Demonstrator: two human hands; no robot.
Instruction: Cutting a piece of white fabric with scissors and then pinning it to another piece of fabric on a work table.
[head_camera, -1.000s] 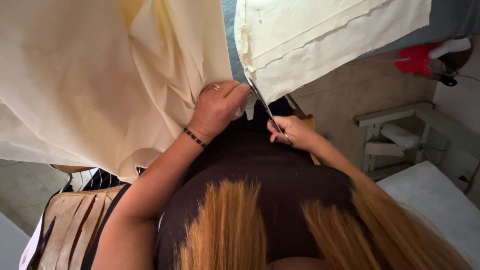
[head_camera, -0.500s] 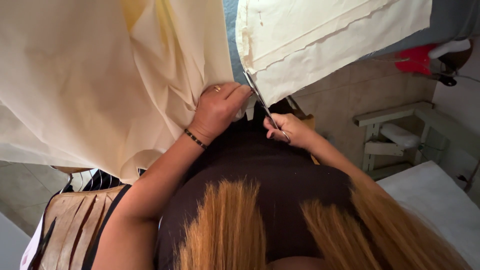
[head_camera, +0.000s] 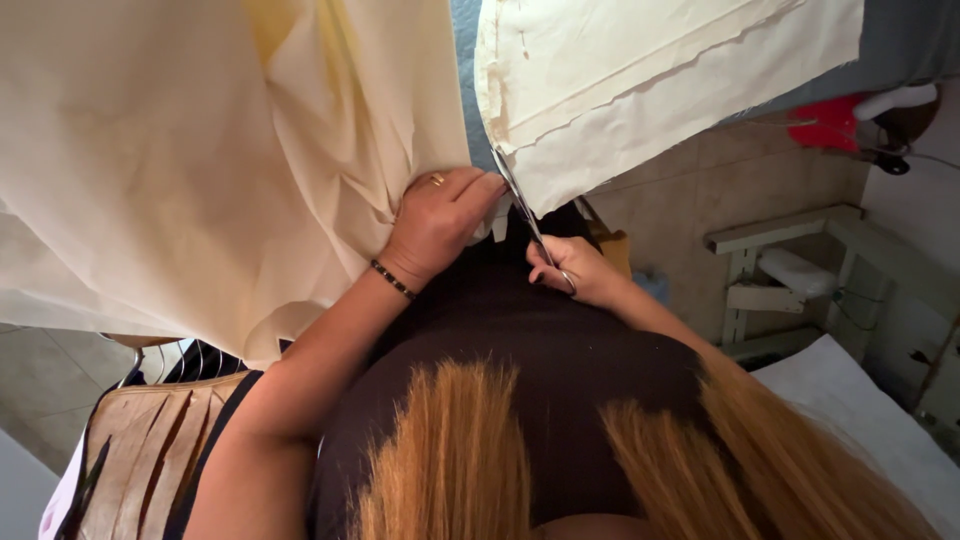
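1. Head view, looking down past long orange-brown hair (head_camera: 450, 450) and a dark brown top (head_camera: 520, 330).
2. Left hand (head_camera: 440, 225): closed, pinching the edge of a big loose cream fabric sheet (head_camera: 180, 170) right beside the cut line. Gold ring on one finger, dark bead bracelet (head_camera: 393, 280) at the wrist.
3. Right hand (head_camera: 572, 270): closed around the handles of slim metal scissors (head_camera: 520, 205), fingers through the loops. How far apart the blades are cannot be told, they look nearly together.
4. Key relation: scissors long axis runs diagonally, from the right hand up and left toward the fabric. Blade tips sit at the lower corner of a stacked cream fabric panel (head_camera: 640, 80), in the narrow gap between that panel and the sheet the left hand grips.
5. Fabric lies above and ahead of both hands. Left hand is nearer, touching cloth; right hand is lower, reaching it only through the blades.
6. Grey-blue surface (head_camera: 465, 60) shows in the gap between the two fabric pieces.
7. Around: tiled floor (head_camera: 700, 200), white table frame (head_camera: 790, 260) on the right, a red object (head_camera: 835, 120) at far right, tan strips (head_camera: 150, 450) at lower left.
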